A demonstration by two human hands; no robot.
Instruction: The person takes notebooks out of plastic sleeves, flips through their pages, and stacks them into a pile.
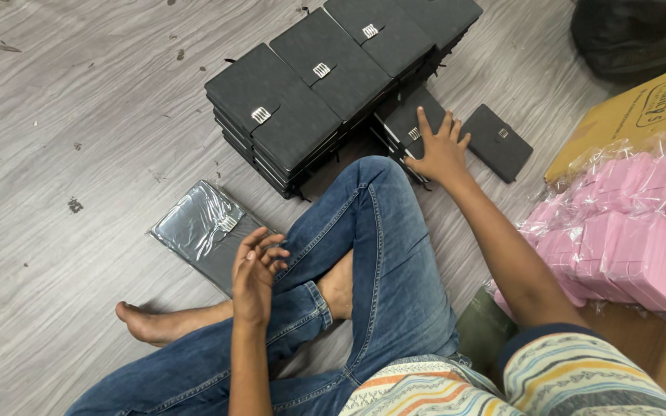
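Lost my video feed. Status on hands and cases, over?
Right hand flat on black case. Left hand empty, above wrapped case. Bent knee between them.

- The right hand lies flat, fingers spread, on a short stack of black cases with metal clasps.
- The left hand hangs empty, fingers loosely curled, above the bent knee in blue jeans.
- Just beside the left hand, a plastic-wrapped black case rests on the grey wood-grain floor.
- Taller stacks of black cases stand in a row behind.
- A single black case lies near the right hand.
- Pink boxes in clear wrap sit at right, against a yellow carton.
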